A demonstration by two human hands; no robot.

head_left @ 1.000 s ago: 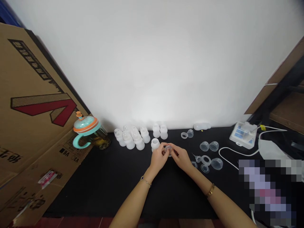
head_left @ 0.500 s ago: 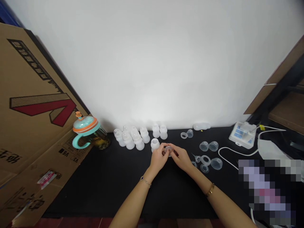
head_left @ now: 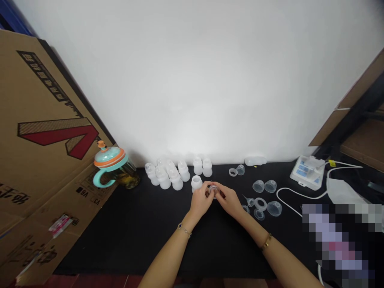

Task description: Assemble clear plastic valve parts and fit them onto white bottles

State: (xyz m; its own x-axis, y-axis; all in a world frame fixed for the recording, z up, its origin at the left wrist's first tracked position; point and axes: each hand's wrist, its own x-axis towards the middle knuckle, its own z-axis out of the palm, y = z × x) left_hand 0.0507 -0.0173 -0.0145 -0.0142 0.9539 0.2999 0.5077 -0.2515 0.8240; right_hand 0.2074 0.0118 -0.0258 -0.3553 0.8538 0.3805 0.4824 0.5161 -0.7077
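Observation:
My left hand [head_left: 201,200] and my right hand [head_left: 229,201] meet over the middle of the black table, fingers closed around a small translucent bottle collar [head_left: 213,188]. The fingers hide part of it, and I cannot tell what sits inside it. Just behind my left hand stands a white baby bottle [head_left: 197,182] with an open neck. To the right of my right hand lie a loose collar ring [head_left: 260,204], a teat [head_left: 250,202], a round disc [head_left: 259,214] and a clear dome cap [head_left: 274,208].
Several capped bottles [head_left: 163,178] stand left of the hands, beside a turquoise-lidded jug [head_left: 115,168] and a cardboard box [head_left: 60,168]. Two uncapped bottles [head_left: 207,168] stand near the wall. More dome caps [head_left: 258,186], a white case [head_left: 308,172] and a cable [head_left: 300,196] lie to the right.
The whole view has shifted slightly. Both hands stay at the same spot around the collar, with barely any finger movement visible.

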